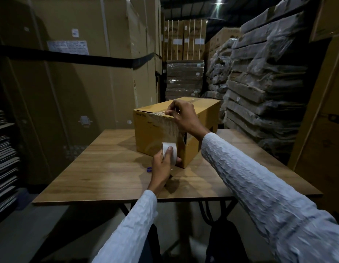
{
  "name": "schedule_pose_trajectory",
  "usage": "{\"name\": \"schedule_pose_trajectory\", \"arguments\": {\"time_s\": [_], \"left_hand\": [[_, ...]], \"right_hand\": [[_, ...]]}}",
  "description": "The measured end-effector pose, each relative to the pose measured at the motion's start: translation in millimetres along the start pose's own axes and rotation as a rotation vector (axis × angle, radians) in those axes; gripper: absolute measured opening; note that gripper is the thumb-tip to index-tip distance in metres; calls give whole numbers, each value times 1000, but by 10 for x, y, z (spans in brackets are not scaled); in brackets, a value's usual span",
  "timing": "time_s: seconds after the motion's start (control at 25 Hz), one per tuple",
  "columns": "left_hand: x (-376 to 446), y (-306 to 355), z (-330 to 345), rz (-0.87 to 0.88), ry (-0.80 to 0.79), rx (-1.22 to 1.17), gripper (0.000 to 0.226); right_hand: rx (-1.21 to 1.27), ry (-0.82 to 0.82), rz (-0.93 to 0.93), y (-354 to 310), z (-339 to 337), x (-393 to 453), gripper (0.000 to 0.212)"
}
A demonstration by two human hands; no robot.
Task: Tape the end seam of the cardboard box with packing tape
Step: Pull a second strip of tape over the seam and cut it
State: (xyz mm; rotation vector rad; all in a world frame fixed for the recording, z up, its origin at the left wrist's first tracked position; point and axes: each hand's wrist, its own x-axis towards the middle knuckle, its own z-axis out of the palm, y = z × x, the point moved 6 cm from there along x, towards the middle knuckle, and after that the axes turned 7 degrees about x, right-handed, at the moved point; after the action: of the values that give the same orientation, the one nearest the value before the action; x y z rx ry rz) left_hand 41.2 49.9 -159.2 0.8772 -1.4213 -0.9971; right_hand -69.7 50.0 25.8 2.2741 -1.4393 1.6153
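A yellow-brown cardboard box (pixel 151 130) stands on a wooden table (pixel 100 173). My left hand (pixel 162 168) grips a roll of clear packing tape (pixel 169 149) low against the box's near end face. A strip of clear tape (pixel 169 128) runs from the roll up the end face to the top edge. My right hand (pixel 184 116) pinches the tape's free end at that top edge and presses it on the box. A torn hole shows in the cardboard just right of the strip.
A small blue object (pixel 149 169) lies on the table left of my left hand. Tall cartons (pixel 79 73) rise behind the table at left. Wrapped flat packs (pixel 263 82) are stacked at right. Flat boards (pixel 5 168) pile up at far left.
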Motion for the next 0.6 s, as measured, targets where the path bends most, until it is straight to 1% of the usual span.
{"name": "schedule_pose_trajectory", "arguments": {"time_s": [0.08,0.2,0.32,0.44,0.52,0.6], "left_hand": [[-8,6,-9,-26,32,19,28],[24,28,5,-113,66,-4,26],[27,45,70,-132,74,-5,29],[-53,-36,144,-174,29,-48,34],[-116,-93,163,-195,-23,-73,35],[-160,-114,164,-197,-52,-98,31]], "right_hand": [[-11,-3,-21,8,1,-30,4],[47,54,-2,23,-41,-40,2],[28,39,8,-40,-81,-13,5],[-35,-79,37,-44,-93,-26,10],[-15,-209,95,1,-84,-54,12],[-11,-332,152,22,-95,-53,14]]}}
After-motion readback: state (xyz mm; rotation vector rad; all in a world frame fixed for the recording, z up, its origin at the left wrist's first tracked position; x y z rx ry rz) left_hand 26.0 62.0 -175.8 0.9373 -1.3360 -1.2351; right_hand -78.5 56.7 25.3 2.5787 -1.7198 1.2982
